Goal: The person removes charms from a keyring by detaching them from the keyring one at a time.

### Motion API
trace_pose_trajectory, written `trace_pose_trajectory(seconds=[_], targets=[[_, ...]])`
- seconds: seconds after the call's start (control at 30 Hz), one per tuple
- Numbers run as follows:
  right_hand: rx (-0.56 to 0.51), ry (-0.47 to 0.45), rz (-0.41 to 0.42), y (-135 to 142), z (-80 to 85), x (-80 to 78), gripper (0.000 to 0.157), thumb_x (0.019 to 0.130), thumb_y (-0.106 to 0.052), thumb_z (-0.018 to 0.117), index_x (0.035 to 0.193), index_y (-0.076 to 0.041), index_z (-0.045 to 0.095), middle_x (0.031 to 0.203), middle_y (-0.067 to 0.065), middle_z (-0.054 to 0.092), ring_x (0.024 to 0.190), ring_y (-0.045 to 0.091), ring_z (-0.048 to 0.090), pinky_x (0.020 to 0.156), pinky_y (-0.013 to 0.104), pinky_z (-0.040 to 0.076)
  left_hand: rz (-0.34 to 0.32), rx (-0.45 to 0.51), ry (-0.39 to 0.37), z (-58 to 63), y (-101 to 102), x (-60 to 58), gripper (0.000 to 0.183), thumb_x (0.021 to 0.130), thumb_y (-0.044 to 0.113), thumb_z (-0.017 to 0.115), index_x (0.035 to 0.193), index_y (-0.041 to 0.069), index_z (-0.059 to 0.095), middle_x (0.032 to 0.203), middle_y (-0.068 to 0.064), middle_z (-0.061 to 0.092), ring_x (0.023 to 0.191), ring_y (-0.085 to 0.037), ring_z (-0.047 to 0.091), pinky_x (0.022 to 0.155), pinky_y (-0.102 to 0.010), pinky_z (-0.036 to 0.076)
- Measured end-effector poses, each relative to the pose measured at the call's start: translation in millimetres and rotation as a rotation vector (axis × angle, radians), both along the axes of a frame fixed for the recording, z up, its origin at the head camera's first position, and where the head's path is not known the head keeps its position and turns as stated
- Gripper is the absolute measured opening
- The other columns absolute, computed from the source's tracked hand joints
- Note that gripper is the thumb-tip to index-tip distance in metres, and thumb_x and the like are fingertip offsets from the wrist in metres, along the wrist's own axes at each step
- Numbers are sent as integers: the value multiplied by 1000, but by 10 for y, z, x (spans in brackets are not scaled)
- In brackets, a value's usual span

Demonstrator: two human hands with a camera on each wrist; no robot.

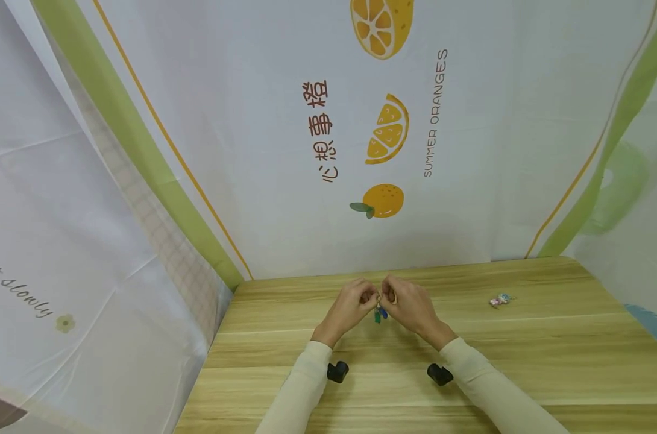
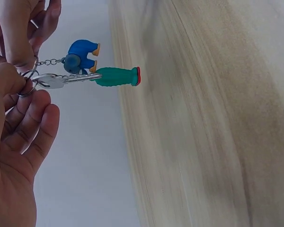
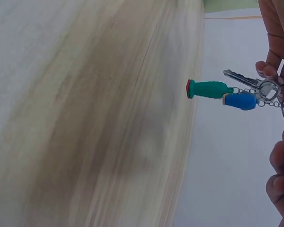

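My left hand (image 1: pixel 350 306) and right hand (image 1: pixel 411 304) meet over the table, fingertips close together at a metal key ring (image 2: pixel 28 78). The left thumb and fingers pinch the ring, while the right fingers grip its other side. From it hang a silver key (image 2: pixel 61 80), a blue animal charm (image 2: pixel 80 54) with orange feet on a short chain, and a green bottle-shaped charm (image 3: pixel 210 89) with a red end. In the right wrist view the blue charm (image 3: pixel 240 101) overlaps part of the green one. Fingers hide part of the ring.
To the right on the wood-grain table (image 1: pixel 551 349) lies a small colourful charm (image 1: pixel 500 300). Two black objects (image 1: pixel 337 372) stand near the forearms, one beside each. A white printed cloth (image 1: pixel 274 229) hangs behind the table's far edge, with more cloth at both sides.
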State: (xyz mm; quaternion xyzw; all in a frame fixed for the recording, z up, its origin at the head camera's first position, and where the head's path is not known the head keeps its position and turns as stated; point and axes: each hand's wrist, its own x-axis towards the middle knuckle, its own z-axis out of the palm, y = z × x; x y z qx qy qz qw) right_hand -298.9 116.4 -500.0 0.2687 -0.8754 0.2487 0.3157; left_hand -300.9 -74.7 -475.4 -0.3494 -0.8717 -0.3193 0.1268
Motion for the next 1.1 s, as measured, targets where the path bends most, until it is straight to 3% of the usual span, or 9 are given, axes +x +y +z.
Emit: trace_pose_trajectory(seconds=[0.27,1.1], targets=[[36,-47,-4,-11,6,11,11,89,-16,66,86,-20,56,66,-14,51,46,-4,32,41,14,27,22,-17,-19,7,-3,-2,13,99,15,57,103,10,69,97,0,66,79,-4,61,71,-13,51],[68,-3,5,12,-4,-4,11,87,-14,67,86,-17,57,65,-12,53,44,-5,30,39,10,22,15,-27,-3,-26,-3,-12,14,100,17,57,100,9,70,95,0,65,77,-4,59,69,-12,51]])
